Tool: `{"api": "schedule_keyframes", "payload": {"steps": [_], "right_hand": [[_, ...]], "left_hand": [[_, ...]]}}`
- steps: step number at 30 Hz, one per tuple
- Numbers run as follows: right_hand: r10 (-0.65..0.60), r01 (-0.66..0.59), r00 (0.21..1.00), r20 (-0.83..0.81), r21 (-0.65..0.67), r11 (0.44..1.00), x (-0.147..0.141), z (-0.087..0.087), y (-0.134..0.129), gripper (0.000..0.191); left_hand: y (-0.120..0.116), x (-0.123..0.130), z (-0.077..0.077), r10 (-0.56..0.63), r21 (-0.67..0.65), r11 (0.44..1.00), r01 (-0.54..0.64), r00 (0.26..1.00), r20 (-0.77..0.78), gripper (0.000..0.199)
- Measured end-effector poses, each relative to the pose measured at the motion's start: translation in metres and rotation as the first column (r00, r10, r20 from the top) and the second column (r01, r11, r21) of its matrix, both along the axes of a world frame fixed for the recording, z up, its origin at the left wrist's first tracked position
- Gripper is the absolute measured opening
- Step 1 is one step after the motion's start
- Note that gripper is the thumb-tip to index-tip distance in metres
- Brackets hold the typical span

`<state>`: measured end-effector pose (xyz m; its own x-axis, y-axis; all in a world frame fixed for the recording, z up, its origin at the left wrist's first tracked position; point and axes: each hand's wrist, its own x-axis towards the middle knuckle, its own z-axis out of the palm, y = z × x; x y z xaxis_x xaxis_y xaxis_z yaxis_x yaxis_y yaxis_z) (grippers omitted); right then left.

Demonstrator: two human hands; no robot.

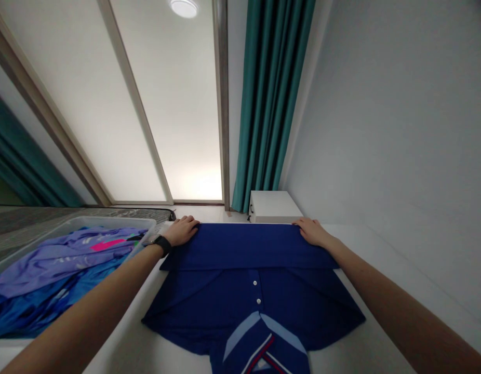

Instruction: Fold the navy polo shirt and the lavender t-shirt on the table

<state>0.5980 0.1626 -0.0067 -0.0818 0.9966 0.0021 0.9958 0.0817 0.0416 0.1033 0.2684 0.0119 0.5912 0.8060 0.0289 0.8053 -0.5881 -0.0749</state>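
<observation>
A dark blue polo shirt (248,291) lies flat on a white table (381,270), its striped collar toward me and white buttons showing. Its far part is folded back toward me in a band. My left hand (182,230) rests on the far left corner of that folded band, fingers pinching the cloth. A black watch sits on that wrist. My right hand (311,231) grips the far right corner of the same band in the same way.
A clear plastic bin (80,224) at the left holds purple and blue garments. A small white cabinet (274,206) stands beyond the table. Teal curtains (269,104) hang behind it beside a bright window. A white wall runs along the right.
</observation>
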Motion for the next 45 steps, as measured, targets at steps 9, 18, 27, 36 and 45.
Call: {"api": "schedule_keyframes", "payload": {"steps": [9, 18, 27, 36, 45], "right_hand": [[-0.071, 0.053, 0.994, -0.081, -0.204, 0.978, 0.021, 0.020, 0.025, 0.038], [-0.029, -0.071, 0.959, -0.282, -0.338, 0.938, 0.026, 0.031, 0.038, 0.028], [-0.093, -0.152, 0.872, -0.481, -0.445, 0.883, 0.022, 0.030, 0.037, 0.032], [0.011, -0.065, 0.975, -0.223, -0.237, 0.969, 0.018, 0.048, 0.041, 0.033], [-0.072, 0.075, 0.996, -0.049, 0.059, 0.995, 0.019, 0.095, 0.028, 0.027]], "left_hand": [[0.034, -0.007, 0.027, 0.079, -0.319, 0.944, -0.078, 0.997, -0.010, 0.041], [0.045, -0.006, 0.035, 0.103, -0.470, 0.880, -0.072, 0.994, 0.041, 0.035], [0.045, -0.008, 0.038, 0.072, -0.495, 0.869, -0.015, 0.993, 0.096, 0.025], [0.046, -0.001, 0.049, 0.083, -0.263, 0.964, -0.044, 0.987, 0.139, 0.022], [0.019, 0.001, 0.097, 0.258, -0.253, 0.950, -0.184, 0.917, 0.304, 0.026]]}}
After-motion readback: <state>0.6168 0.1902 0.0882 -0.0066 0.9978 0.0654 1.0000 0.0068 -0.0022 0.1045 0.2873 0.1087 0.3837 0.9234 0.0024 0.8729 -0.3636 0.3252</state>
